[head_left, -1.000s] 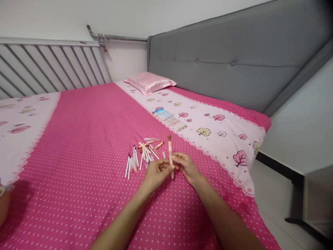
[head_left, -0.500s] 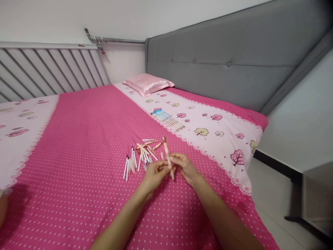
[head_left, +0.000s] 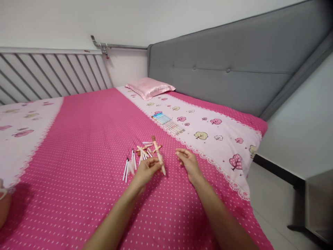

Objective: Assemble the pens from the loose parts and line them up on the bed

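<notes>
My left hand [head_left: 146,170] pinches a peach-coloured pen [head_left: 158,155] near its lower end, and the pen tilts up and away from me. My right hand [head_left: 187,162] hovers just to the right of it, a short gap away, fingers loosely curled and holding nothing. Right behind my left hand lies a loose heap of several white and peach pens and caps [head_left: 139,155] on the pink dotted bedsheet [head_left: 85,149].
A neat row of several blue and peach pens [head_left: 168,123] lies on the pale tree-print strip of the sheet. A pink pillow [head_left: 150,87] rests by the grey padded headboard [head_left: 229,66]. A slatted rail [head_left: 44,73] runs along the far side; the bed edge drops off right.
My right hand has let go of the pen and moved off to the right. My left hand keeps the pen, which now leans further left.
</notes>
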